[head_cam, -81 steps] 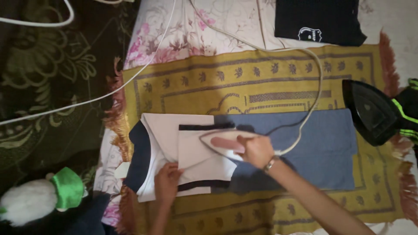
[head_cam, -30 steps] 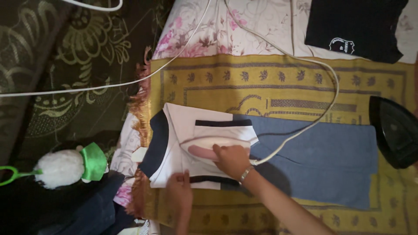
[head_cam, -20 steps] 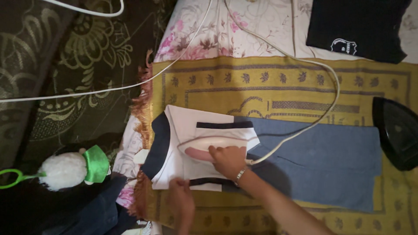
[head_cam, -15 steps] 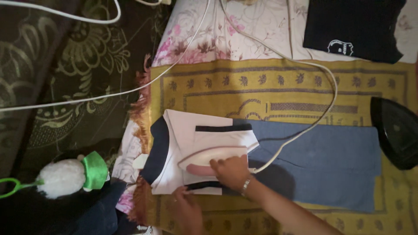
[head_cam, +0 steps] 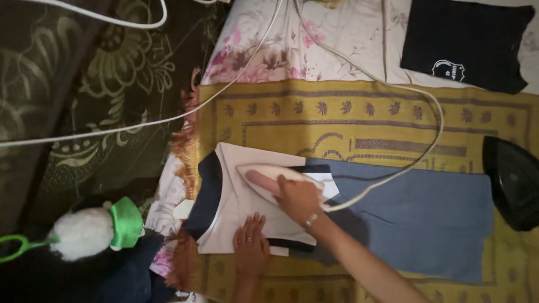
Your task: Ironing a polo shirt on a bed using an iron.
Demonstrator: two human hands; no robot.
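A white garment with dark navy trim (head_cam: 236, 196) lies folded on a blue cloth (head_cam: 426, 219) over a yellow patterned mat (head_cam: 348, 112). My right hand (head_cam: 297, 197) grips the pink handle of a white clothes iron (head_cam: 269, 178), which rests flat on the garment with its tip pointing left. Pressed flat on the garment's near edge, just below the iron, is my left hand (head_cam: 251, 244) with its fingers spread. The iron's white cord (head_cam: 432, 134) loops away to the right and up.
A folded black shirt (head_cam: 466, 42) lies at the top right on a floral sheet (head_cam: 292, 45). A black object (head_cam: 514, 179) sits at the mat's right edge. A white fluffy item with a green cap (head_cam: 95, 233) rests at the lower left. Another white cable (head_cam: 112, 126) crosses the dark carpet.
The iron has slid a little to the left and up across the garment with my right hand. My left hand stays flat on the near edge. The camera view has shifted slightly.
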